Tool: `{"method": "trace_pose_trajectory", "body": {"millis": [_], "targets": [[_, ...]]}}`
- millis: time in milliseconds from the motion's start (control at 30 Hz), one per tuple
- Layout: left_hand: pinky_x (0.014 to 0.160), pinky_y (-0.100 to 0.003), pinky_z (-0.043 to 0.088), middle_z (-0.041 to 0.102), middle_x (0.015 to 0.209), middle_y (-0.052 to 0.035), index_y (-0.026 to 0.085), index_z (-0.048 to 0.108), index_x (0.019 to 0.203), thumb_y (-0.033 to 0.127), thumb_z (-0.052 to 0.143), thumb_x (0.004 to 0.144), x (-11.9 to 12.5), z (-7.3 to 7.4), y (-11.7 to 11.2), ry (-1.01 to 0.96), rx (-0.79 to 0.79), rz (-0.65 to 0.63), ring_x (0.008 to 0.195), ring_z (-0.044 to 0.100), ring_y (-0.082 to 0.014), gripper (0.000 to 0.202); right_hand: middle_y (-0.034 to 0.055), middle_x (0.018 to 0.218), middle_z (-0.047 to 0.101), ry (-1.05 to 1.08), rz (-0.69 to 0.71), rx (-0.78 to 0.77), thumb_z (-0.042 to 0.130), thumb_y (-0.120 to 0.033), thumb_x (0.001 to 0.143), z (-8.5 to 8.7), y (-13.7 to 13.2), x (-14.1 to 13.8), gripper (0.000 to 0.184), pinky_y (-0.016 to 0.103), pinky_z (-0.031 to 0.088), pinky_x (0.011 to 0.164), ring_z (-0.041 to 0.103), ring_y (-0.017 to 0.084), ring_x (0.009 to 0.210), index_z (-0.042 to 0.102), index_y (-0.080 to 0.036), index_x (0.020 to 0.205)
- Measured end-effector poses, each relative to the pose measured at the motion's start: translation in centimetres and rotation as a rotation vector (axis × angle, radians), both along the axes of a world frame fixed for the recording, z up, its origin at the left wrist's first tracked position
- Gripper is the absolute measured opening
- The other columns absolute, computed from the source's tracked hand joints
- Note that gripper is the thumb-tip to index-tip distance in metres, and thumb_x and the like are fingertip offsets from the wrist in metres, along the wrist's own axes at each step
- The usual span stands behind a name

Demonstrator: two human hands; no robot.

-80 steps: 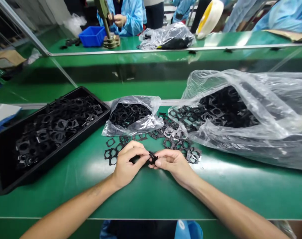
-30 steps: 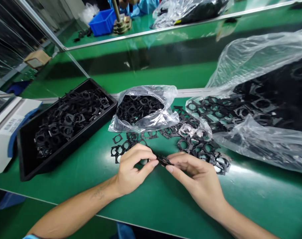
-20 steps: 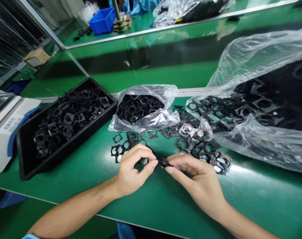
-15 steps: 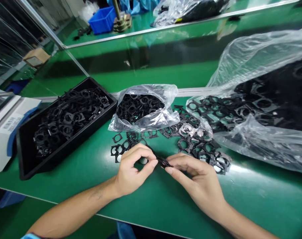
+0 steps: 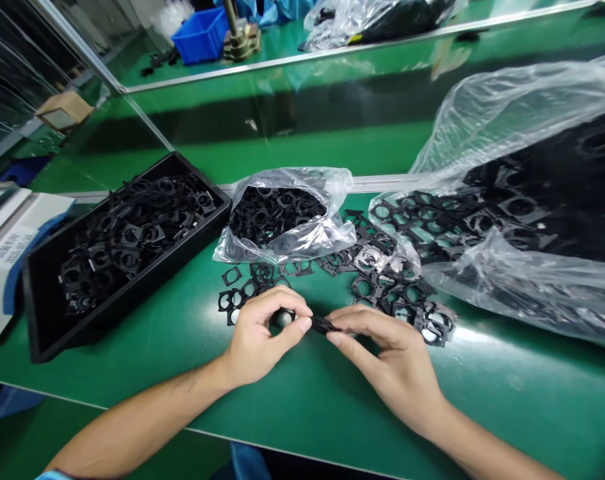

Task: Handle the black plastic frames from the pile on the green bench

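Note:
Between my two hands, a small stack of thin black ring plates [image 5: 323, 325] is held edge-on above the green table. My left hand [image 5: 265, 333] pinches its left end between thumb and forefinger. On the other end, the thumb and fingers of my right hand [image 5: 390, 360] are closed. How many plates are in the stack I cannot tell. Just beyond my hands lie loose black ring plates [image 5: 365, 287], flat square-cornered pieces with a round hole. Part of that scatter is hidden behind my fingers.
At left stands a black tray [image 5: 132, 293] heaped with ring plates, beside a white and blue device [image 5: 20, 260]. A clear plastic bag [image 5: 302, 247] of plates lies at the back middle. A larger plastic bag [image 5: 512, 293] spills plates at right. A clear partition runs behind.
My hands keep their grip, and the stack between them has tilted slightly to a more level position. The whole view has shifted a little.

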State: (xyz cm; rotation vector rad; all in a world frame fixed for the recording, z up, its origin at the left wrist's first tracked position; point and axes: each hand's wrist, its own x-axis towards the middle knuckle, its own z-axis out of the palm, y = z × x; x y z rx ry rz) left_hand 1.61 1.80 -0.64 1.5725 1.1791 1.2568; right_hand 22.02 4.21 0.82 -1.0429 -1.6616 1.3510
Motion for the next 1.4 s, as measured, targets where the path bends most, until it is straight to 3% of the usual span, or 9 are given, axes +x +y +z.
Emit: {"method": "trace_pose_trajectory", "body": {"millis": [200, 367, 500, 567, 667, 800, 933, 1133, 1400], "targets": [[0.071, -0.029, 0.053, 0.07, 0.08, -0.0032, 0.019, 0.069, 0.089, 0.009, 0.069, 0.088, 0.5, 0.2, -0.8, 0.089, 0.127, 0.05, 0.075, 0.065, -0.0159, 0.01, 0.008, 0.09, 0.078, 0.052, 0.014, -0.127, 0.073, -0.033, 0.092, 0.4, 0.0, -0.2, 0.016, 0.033, 0.059, 0.076, 0.073, 0.021, 0.082, 0.077, -0.021, 0.082], [0.071, -0.025, 0.055, 0.071, 0.081, -0.0024, 0.017, 0.071, 0.098, 0.006, 0.065, 0.092, 0.3, 0.5, -0.7, 0.165, 0.177, 0.032, 0.075, 0.067, -0.0129, 0.013, 0.0019, 0.073, 0.073, 0.244, 0.042, -0.503, 0.084, -0.039, 0.08, 0.7, 0.4, 0.0, 0.026, 0.024, 0.054, 0.065, 0.067, 0.014, 0.066, 0.071, -0.018, 0.071], [0.085, -0.027, 0.059, 0.073, 0.107, -0.0099, 0.016, 0.072, 0.111, 0.002, 0.06, 0.094, -0.3, 0.3, 0.0, 0.259, 0.286, -0.025, 0.098, 0.071, -0.0164, 0.025, -0.0006, 0.063, 0.071, 0.401, 0.069, -0.823, 0.085, -0.036, 0.079, 0.7, 1.0, 0.1, 0.029, 0.022, 0.054, 0.062, 0.067, 0.011, 0.056, 0.065, -0.017, 0.07], [0.086, -0.028, 0.06, 0.073, 0.113, -0.0118, 0.016, 0.073, 0.11, 0.001, 0.062, 0.091, -0.4, 0.2, 0.2, 0.277, 0.361, -0.066, 0.101, 0.072, -0.0178, 0.027, -0.0005, 0.06, 0.07, 0.402, 0.113, -0.888, 0.084, -0.039, 0.08, 0.7, 1.1, 0.0, 0.032, 0.023, 0.055, 0.061, 0.067, 0.012, 0.055, 0.064, -0.017, 0.07], [0.079, -0.027, 0.061, 0.076, 0.103, -0.0089, 0.018, 0.075, 0.108, 0.001, 0.064, 0.09, -0.4, 0.0, 0.2, 0.262, 0.38, -0.07, 0.091, 0.073, -0.0164, 0.027, 0.0018, 0.064, 0.071, 0.254, 0.11, -0.722, 0.074, -0.044, 0.088, 0.7, 0.9, 0.0, 0.033, 0.027, 0.057, 0.066, 0.069, 0.015, 0.061, 0.064, -0.018, 0.071], [0.075, -0.027, 0.062, 0.076, 0.098, -0.0065, 0.021, 0.077, 0.107, 0.003, 0.065, 0.091, -0.4, 0.1, 0.2, 0.268, 0.323, 0.013, 0.087, 0.073, -0.0159, 0.027, 0.0065, 0.092, 0.074, -0.007, -0.007, -0.138, 0.066, -0.028, 0.094, 0.6, 0.4, 0.1, 0.01, 0.03, 0.059, 0.077, 0.071, 0.02, 0.086, 0.072, -0.02, 0.093], [0.071, -0.024, 0.06, 0.074, 0.092, -0.0049, 0.021, 0.078, 0.106, 0.004, 0.065, 0.09, -0.4, 0.1, 0.1, 0.25, 0.296, 0.041, 0.081, 0.072, -0.0144, 0.027, 0.0081, 0.102, 0.073, -0.116, 0.026, 0.269, 0.066, -0.012, 0.091, 0.3, 0.2, 0.3, 0.02, 0.035, 0.06, 0.085, 0.071, 0.022, 0.094, 0.074, -0.024, 0.105], [0.069, -0.028, 0.058, 0.075, 0.089, -0.0062, 0.019, 0.075, 0.103, 0.008, 0.072, 0.088, -0.3, 0.0, -0.1, 0.209, 0.29, 0.016, 0.078, 0.071, -0.0164, 0.019, 0.0074, 0.091, 0.074, -0.156, 0.004, 0.405, 0.066, -0.011, 0.091, 0.2, 0.2, 0.6, 0.02, 0.032, 0.062, 0.071, 0.073, 0.02, 0.079, 0.077, -0.024, 0.099], [0.072, -0.033, 0.06, 0.072, 0.083, -0.0041, 0.02, 0.071, 0.092, 0.006, 0.068, 0.089, -0.2, 0.2, 0.1, 0.247, 0.432, 0.023, 0.08, 0.07, -0.0179, 0.014, 0.006, 0.085, 0.074, -0.158, 0.003, 0.387, 0.065, -0.012, 0.091, 0.1, 0.1, 0.5, 0.019, 0.031, 0.061, 0.066, 0.072, 0.019, 0.074, 0.078, -0.024, 0.098]]}}
